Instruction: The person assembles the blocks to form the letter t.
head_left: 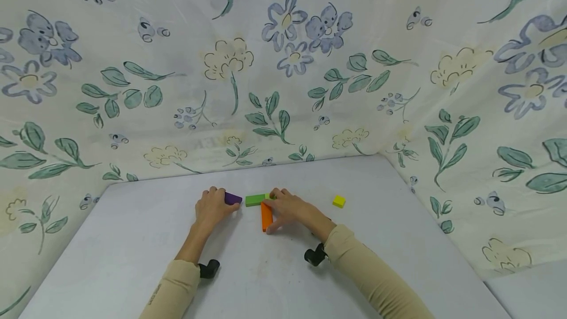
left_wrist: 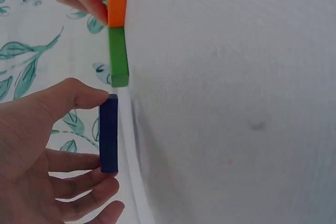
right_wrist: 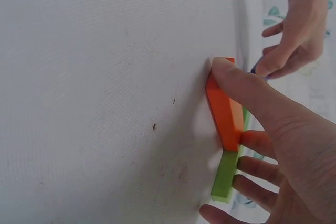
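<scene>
Left hand (head_left: 210, 207) pinches the purple block (head_left: 233, 198), green block (head_left: 254, 200) just off at three o'clock! Right hand (head_left: 290, 207), nearer the green, pinches the orange block (head_left: 267, 217), long axis twelve-to-six.

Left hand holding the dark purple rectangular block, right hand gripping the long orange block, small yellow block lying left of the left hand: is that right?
Not quite: the small yellow block lies to the right of the right hand, as the head view shows. The left hand does hold the dark purple rectangular block, and the right hand grips the long orange block.
</scene>
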A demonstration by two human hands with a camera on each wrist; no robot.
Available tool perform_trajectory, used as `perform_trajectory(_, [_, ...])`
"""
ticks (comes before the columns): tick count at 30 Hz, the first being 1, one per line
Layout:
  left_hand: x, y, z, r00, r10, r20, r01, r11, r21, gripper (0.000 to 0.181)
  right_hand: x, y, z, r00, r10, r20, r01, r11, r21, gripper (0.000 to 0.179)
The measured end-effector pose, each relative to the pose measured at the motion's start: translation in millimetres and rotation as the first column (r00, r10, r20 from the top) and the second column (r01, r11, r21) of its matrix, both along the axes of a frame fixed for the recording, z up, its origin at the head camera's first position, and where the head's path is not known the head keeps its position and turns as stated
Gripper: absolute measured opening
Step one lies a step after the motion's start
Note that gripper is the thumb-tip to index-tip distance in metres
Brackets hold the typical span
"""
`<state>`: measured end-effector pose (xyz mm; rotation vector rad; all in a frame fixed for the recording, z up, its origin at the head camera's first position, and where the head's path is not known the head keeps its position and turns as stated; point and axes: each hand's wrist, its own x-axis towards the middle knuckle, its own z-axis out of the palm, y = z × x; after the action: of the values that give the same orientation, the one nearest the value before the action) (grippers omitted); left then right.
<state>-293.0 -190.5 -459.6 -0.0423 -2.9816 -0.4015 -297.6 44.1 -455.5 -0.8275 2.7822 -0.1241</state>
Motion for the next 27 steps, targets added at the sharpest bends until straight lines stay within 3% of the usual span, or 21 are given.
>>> perform_trajectory(27, [-3.5, 14.7, 6.0, 0.999, -0.026, -0.023, 0.026, 1.0, -0.001, 0.059, -0.3, 0.0, -0.6, 1.0, 0.0, -0.005, 0.0, 1.0, 0.006, 0.088])
